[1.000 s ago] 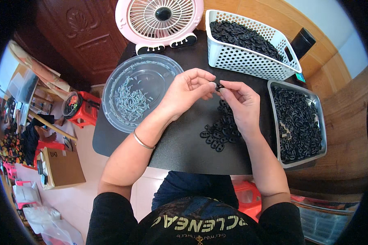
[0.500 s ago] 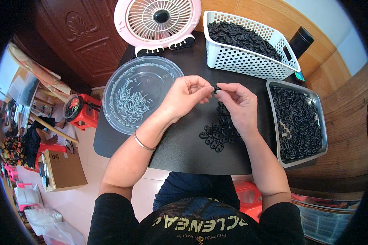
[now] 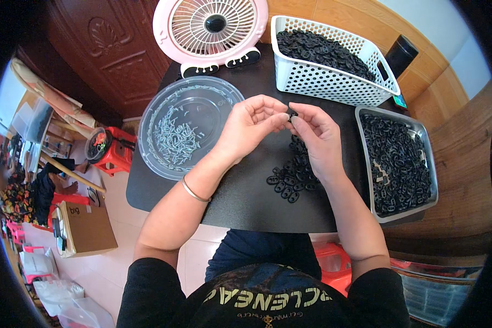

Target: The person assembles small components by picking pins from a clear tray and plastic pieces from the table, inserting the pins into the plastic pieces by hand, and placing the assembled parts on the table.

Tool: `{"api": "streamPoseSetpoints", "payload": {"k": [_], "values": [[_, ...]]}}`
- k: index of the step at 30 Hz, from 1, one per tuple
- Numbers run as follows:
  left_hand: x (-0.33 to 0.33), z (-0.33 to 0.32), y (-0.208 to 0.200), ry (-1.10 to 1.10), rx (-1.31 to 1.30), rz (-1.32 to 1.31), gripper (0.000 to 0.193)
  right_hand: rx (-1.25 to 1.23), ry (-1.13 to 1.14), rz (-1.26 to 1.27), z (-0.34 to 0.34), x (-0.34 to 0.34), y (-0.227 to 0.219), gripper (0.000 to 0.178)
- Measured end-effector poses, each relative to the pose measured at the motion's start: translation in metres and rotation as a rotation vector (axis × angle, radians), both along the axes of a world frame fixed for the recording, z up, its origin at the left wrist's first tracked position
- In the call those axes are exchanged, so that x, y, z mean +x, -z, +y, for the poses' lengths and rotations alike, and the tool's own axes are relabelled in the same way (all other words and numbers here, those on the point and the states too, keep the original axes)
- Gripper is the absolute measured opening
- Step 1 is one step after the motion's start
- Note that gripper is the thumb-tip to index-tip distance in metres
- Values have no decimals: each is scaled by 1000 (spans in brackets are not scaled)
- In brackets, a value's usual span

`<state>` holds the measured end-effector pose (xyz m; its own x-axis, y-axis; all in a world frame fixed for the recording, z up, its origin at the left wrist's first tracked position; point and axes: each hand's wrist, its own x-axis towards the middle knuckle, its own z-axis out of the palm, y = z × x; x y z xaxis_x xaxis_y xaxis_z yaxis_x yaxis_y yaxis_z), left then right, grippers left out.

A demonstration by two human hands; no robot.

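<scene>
Fingers (image 3: 271, 124) of the left hand (image 3: 245, 126) and those of the right hand (image 3: 320, 134) meet above the dark surface (image 3: 246, 205). Right thumb and index pinch a small black piece (image 3: 292, 114); its detail is too small to make out. Left thumb and index are drawn close together just beside it, remaining left fingers curled; whether they grip the same piece or another part, cannot tell. Both wrists bent inward; a metal bangle (image 3: 194, 191) circles the left forearm. Loose heap of black oval links (image 3: 290, 182) lies on the surface below the right hand, partly hidden by it. To the left: clear round tray (image 3: 208, 109) holding small silvery parts (image 3: 175, 142), most gathered in its lower-left part, others strewn along its rim. To the right: metal tray (image 3: 366, 164) filled with similar black links, a few pale bits (image 3: 381, 174) among them near its left wall. Behind the hands: white perforated basket (image 3: 322, 83), heaped with black pieces, and a pink fan (image 3: 215, 23) to its left. Black cylinder (image 3: 401, 56) stands just beyond the basket's right end. On the floor, far left: cardboard box (image 3: 93, 227) and red stool (image 3: 115, 150).
</scene>
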<state>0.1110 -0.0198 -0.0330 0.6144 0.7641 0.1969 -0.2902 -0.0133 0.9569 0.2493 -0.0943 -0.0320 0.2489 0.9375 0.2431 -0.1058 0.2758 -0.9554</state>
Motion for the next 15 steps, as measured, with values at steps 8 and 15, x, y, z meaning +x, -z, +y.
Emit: {"api": "streamPoseSetpoints", "payload": {"k": [8,15], "values": [[1,-5,3,52,35,9,14,-27,-12,89,0,3,3,13],[1,-4,-1,6,25,18,8,-39,-13,-34,0,2,3,13]]}}
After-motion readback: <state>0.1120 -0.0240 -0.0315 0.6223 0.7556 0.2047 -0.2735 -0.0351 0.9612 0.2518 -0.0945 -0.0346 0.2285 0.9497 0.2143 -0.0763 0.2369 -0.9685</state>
